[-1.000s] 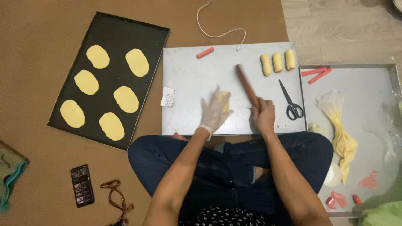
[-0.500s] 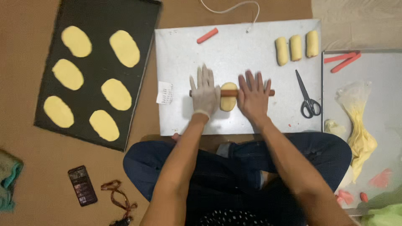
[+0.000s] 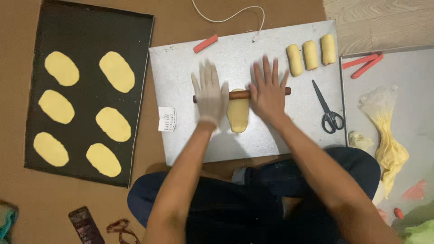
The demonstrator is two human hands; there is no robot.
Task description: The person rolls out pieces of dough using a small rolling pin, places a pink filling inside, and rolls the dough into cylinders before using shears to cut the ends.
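Note:
A thin brown rolling pin (image 3: 239, 94) lies across a yellow piece of dough (image 3: 238, 116) on the metal sheet (image 3: 181, 68). My left hand (image 3: 209, 94), in a thin pale glove, presses flat on the pin's left part with fingers spread. My right hand (image 3: 268, 89) lies bare and flat on the pin's right part. The dough is a flattened oval stretching toward me between both hands. Three dough logs (image 3: 311, 55) stand in a row at the sheet's far right.
A black tray (image 3: 86, 27) at left holds several flattened yellow ovals. Black scissors (image 3: 328, 110) lie right of my hand. A second metal tray (image 3: 407, 77) at right has red sticks, a plastic bag with yellow dough. Phone (image 3: 86, 224) lies on the floor.
A second ago my right hand held the pin tilted and my left held the dough. Both palms then settled on the pin and rolled it away, lengthening the dough.

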